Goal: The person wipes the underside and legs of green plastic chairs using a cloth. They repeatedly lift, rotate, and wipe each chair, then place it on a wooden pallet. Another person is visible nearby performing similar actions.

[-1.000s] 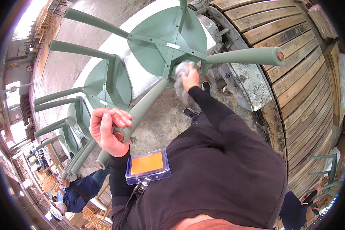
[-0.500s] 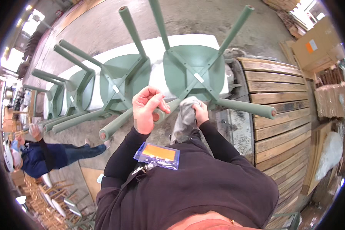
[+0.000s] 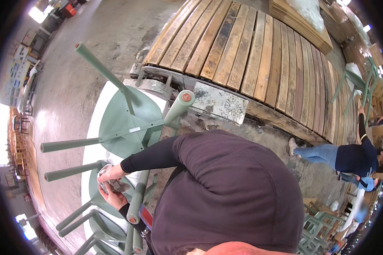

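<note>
My right hand point(image 3: 111, 173) grips a crumpled grey cloth point(image 3: 120, 186). Just below it, my left hand point(image 3: 115, 198) closes on the same cloth from the other side, its fingertips partly hidden. Both hands are held over a green upside-down chair point(image 3: 134, 183), among its legs. Beyond my right forearm, another green upturned chair point(image 3: 127, 112) lies seat-down, with crossed braces and a small white label showing. Several more green chairs point(image 3: 98, 225) continue toward the lower left. A white covering point(image 3: 98, 121) lies under the seats.
A slatted wooden platform point(image 3: 242, 51) on a metal frame runs along the far side and right. On the right a person point(image 3: 353, 157) in dark top and jeans stands beside a green chair point(image 3: 356, 80). Stacked cardboard point(image 3: 302, 21) lies at the top right. Green frames point(image 3: 319, 229) are at lower right.
My view has swung right, so the chairs now appear on the left. The cloth has come off the chair leg, and my left hand, empty before, has joined my right on it.
</note>
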